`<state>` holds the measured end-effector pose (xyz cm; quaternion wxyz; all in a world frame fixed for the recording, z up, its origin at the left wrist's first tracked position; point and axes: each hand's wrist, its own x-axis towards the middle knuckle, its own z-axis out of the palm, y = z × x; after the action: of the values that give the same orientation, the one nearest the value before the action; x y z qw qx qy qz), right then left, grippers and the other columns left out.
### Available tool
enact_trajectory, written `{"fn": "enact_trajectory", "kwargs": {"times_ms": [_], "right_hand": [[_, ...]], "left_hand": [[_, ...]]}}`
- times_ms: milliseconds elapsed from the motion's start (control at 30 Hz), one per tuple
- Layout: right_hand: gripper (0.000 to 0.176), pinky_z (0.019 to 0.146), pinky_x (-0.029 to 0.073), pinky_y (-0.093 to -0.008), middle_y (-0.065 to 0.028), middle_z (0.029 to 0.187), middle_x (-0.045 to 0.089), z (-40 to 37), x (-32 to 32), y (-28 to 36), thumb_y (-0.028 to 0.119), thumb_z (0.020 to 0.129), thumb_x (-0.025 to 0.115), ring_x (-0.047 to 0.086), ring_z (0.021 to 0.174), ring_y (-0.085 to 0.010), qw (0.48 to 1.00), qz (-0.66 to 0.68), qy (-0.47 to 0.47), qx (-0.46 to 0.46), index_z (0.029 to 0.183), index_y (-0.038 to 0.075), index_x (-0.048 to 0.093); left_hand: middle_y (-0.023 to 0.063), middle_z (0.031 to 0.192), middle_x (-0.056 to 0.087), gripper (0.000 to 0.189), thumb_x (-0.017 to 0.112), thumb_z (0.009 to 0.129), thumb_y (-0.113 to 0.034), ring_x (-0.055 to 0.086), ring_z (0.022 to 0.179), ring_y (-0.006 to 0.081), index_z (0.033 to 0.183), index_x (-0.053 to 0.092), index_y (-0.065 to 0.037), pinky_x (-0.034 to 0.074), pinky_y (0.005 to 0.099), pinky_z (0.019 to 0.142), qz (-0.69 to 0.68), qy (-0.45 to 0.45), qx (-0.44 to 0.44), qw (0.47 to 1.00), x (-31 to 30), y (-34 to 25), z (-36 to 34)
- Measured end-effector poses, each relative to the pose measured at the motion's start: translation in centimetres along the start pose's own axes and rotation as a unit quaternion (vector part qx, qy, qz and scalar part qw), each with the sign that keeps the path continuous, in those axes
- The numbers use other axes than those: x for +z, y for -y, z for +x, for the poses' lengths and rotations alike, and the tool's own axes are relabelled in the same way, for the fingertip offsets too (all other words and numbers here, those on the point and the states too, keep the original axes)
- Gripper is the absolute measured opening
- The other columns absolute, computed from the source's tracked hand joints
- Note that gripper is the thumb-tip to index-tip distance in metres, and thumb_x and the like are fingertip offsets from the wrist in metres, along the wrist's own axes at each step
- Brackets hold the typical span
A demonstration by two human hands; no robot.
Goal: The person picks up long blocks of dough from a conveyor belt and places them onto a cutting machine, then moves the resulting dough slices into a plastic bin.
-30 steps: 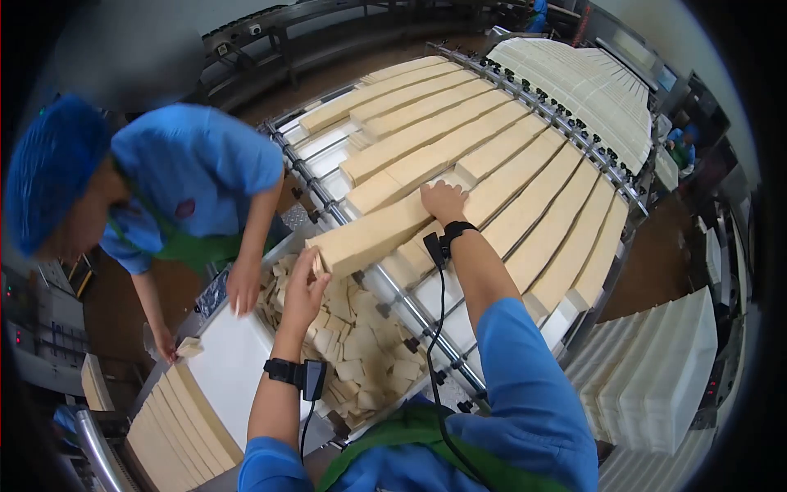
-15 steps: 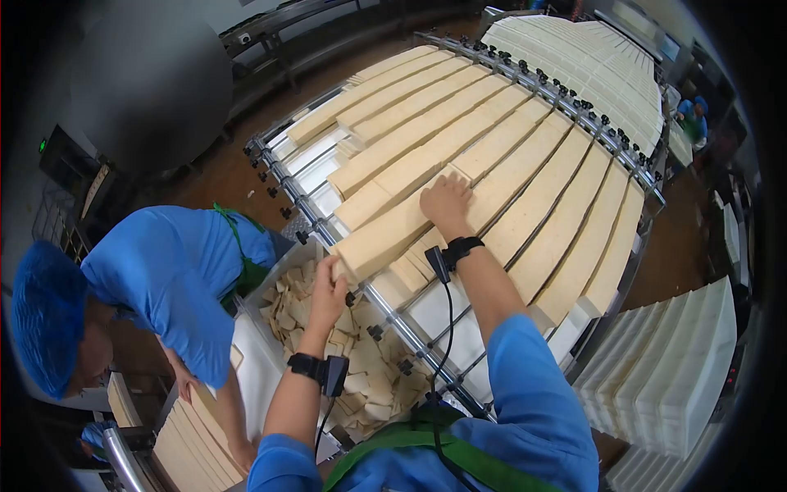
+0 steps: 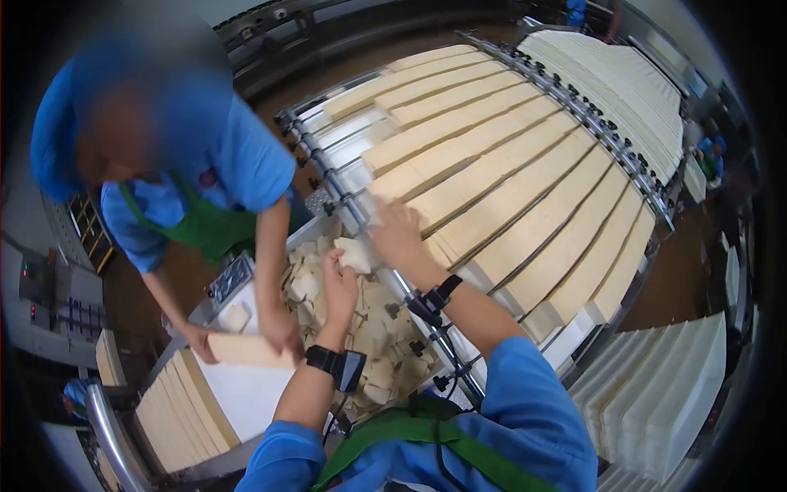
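My left hand (image 3: 339, 287) is raised over the offcut bin, thumb up and fingers loosely bent, not closed round anything. Right behind its fingertips is a pale, square-edged offcut (image 3: 356, 255), at the table's edge rail. My right hand (image 3: 397, 234), slightly blurred, reaches over that rail with fingers spread, at the near ends of the long tan bread-like strips (image 3: 484, 193). The strips lie side by side on the slatted table. Below both hands, the bin (image 3: 430, 371) holds a heap of broken pale pieces (image 3: 381, 344).
At left, a co-worker (image 3: 205, 189) in blue and green handles a strip (image 3: 250, 350) over a white board (image 3: 246, 394). Several slabs (image 3: 184, 406) stand beside it. A metal rail with black knobs (image 3: 443, 348) borders the table. Stacked white trays (image 3: 656, 394) stand at right.
Both my hands have come off the long strip; my right hand has moved left to the rail. The near strip ends there have gone from the table. The co-worker has straightened up and lifted a strip.
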<state>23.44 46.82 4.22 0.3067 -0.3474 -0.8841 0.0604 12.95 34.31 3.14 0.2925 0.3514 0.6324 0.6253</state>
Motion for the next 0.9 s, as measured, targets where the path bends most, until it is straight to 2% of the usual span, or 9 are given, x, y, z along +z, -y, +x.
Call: {"fn": "enact_trajectory", "kwargs": {"times_ms": [67, 100, 200, 333, 500, 600, 700, 800, 900], "right_hand": [[0.022, 0.102, 0.025, -0.0539, -0.0104, 0.143, 0.037, 0.0, 0.4, 0.1, 0.024, 0.082, 0.058, 0.034, 0.128, -0.0365, 0.998, -0.054, 0.04, 0.008, 0.095, 0.015, 0.072], [0.022, 0.103, 0.023, -0.0558, -0.0098, 0.145, 0.034, -0.2, 1.6, -0.2, 0.026, 0.083, 0.057, 0.032, 0.131, -0.0353, 0.995, -0.078, 0.054, 0.016, 0.096, 0.016, 0.072], [0.022, 0.105, 0.023, -0.0575, -0.0087, 0.148, 0.03, 0.1, 1.9, 0.2, 0.028, 0.084, 0.057, 0.032, 0.131, -0.0332, 0.986, -0.133, 0.093, 0.028, 0.097, 0.018, 0.071], [0.021, 0.103, 0.025, -0.057, -0.009, 0.147, 0.031, -0.2, 0.7, 0.6, 0.029, 0.084, 0.057, 0.036, 0.127, -0.0338, 0.979, -0.183, 0.072, 0.047, 0.093, 0.018, 0.072], [0.021, 0.101, 0.028, -0.0575, -0.0109, 0.143, 0.037, -0.2, 3.1, 0.5, 0.029, 0.085, 0.056, 0.035, 0.127, -0.0347, 0.955, -0.22, 0.115, 0.161, 0.097, 0.02, 0.071], [0.023, 0.099, 0.029, -0.0578, -0.0133, 0.139, 0.04, -0.4, 2.7, 3.2, 0.026, 0.082, 0.059, 0.036, 0.127, -0.0352, 0.969, -0.207, 0.094, 0.1, 0.101, 0.017, 0.069], [0.026, 0.098, 0.029, -0.0582, -0.0151, 0.137, 0.043, -2.1, 2.1, 7.8, 0.026, 0.08, 0.061, 0.037, 0.126, -0.0357, 0.981, -0.131, 0.139, 0.024, 0.102, 0.015, 0.068], [0.028, 0.098, 0.028, -0.0579, -0.0154, 0.133, 0.046, -4.5, 4.7, 12.2, 0.025, 0.079, 0.062, 0.038, 0.125, -0.0361, 0.978, -0.048, 0.198, -0.048, 0.104, 0.014, 0.067], [0.032, 0.101, 0.026, -0.0532, -0.0158, 0.129, 0.05, -6.4, 8.5, 16.7, 0.026, 0.077, 0.064, 0.038, 0.125, -0.0367, 0.956, 0.003, 0.265, -0.124, 0.107, 0.015, 0.066]], "left_hand": [[0.018, 0.112, 0.057, 0.034, 0.044, 0.084, 0.0, 0.059, 0.092, 0.0223, 0.118, 0.045, -0.001, 0.045, 0.0285, 0.074, 0.088, -0.019, 0.027, 0.996, -1.1, -1.1, -2.6], [0.0228, 0.122, 0.051, 0.035, 0.047, 0.081, -0.001, 0.053, 0.11, 0.0305, 0.115, 0.05, -0.001, 0.043, 0.034, 0.087, 0.177, -0.046, 0.053, 0.982, -2.0, -0.2, -3.7], [0.0156, 0.129, 0.047, 0.03, 0.046, 0.084, 0.001, 0.046, 0.116, 0.0203, 0.112, 0.052, -0.005, 0.042, 0.0301, 0.09, 0.227, -0.018, 0.109, 0.968, -3.6, -1.9, -7.5], [0.018, 0.12, 0.052, 0.026, 0.05, 0.082, 0.0, 0.054, 0.107, 0.0298, 0.108, 0.055, -0.002, 0.045, 0.0337, 0.087, 0.074, -0.008, 0.028, 0.997, -6.5, -2.9, -12.1], [0.0099, 0.113, 0.055, 0.023, 0.049, 0.086, 0.001, 0.055, 0.098, 0.0156, 0.108, 0.055, -0.003, 0.047, 0.026, 0.08, 0.14, -0.097, -0.002, 0.985, -14.4, 1.3, -17.4], [0.0164, 0.108, 0.055, 0.025, 0.052, 0.083, -0.001, 0.055, 0.1, 0.0294, 0.107, 0.055, -0.001, 0.046, 0.0352, 0.084, 0.171, -0.23, -0.017, 0.958, -20.5, 3.7, -21.2], [0.0222, 0.111, 0.052, 0.03, 0.055, 0.08, -0.005, 0.046, 0.112, 0.0365, 0.109, 0.051, 0.001, 0.033, 0.0454, 0.099, 0.372, -0.344, -0.021, 0.862, -27.2, 4.3, -25.3], [0.0299, 0.13, 0.034, 0.062, 0.068, 0.075, -0.02, 0.037, 0.117, 0.0459, 0.125, 0.039, 0.001, 0.031, 0.0492, 0.1, 0.525, -0.459, -0.228, 0.68, -32.6, 6.3, -29.3], [0.0303, 0.131, 0.031, 0.073, 0.074, 0.071, -0.027, 0.038, 0.114, 0.0477, 0.127, 0.036, 0.001, 0.033, 0.0493, 0.098, 0.482, -0.473, -0.313, 0.667, -37.1, 6.6, -31.7]]}}
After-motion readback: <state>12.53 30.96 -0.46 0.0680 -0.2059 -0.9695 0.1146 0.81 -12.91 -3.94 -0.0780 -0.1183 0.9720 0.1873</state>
